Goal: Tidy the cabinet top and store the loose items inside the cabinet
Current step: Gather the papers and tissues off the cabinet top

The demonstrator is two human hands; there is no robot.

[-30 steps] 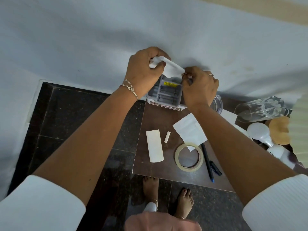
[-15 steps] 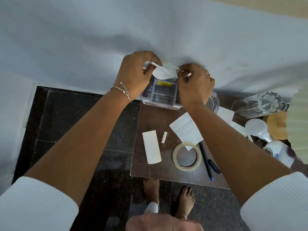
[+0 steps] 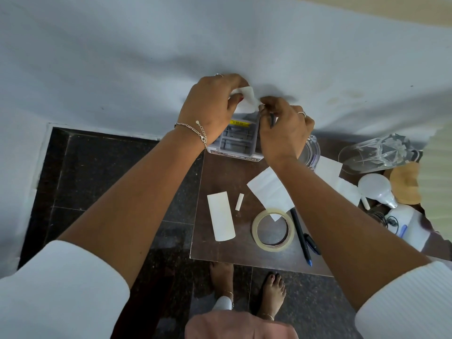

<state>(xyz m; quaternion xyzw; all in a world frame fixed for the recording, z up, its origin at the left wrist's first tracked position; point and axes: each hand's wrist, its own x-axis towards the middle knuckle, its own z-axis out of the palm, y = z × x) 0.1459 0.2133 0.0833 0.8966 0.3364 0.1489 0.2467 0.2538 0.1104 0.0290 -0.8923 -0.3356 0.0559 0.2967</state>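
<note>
The brown worktop (image 3: 220,250) stands against a pale wall (image 3: 122,57) over a dark stone floor (image 3: 110,172). One grey compartment box (image 3: 238,141) sits at its rear edge, contents indistinct. Above it, the left hand (image 3: 210,111) and right hand (image 3: 285,133) both pinch one white paper scrap (image 3: 247,100). One tape roll (image 3: 254,228), two pens (image 3: 299,231) and one paper strip (image 3: 220,216) lie loose in front.

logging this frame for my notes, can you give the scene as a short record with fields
left hand: grips a white paper piece
right hand: pinches the same paper piece
box: grey plastic, at the back of the cabinet top
loose on top: paper strip, tape roll, pen, bulb
</note>
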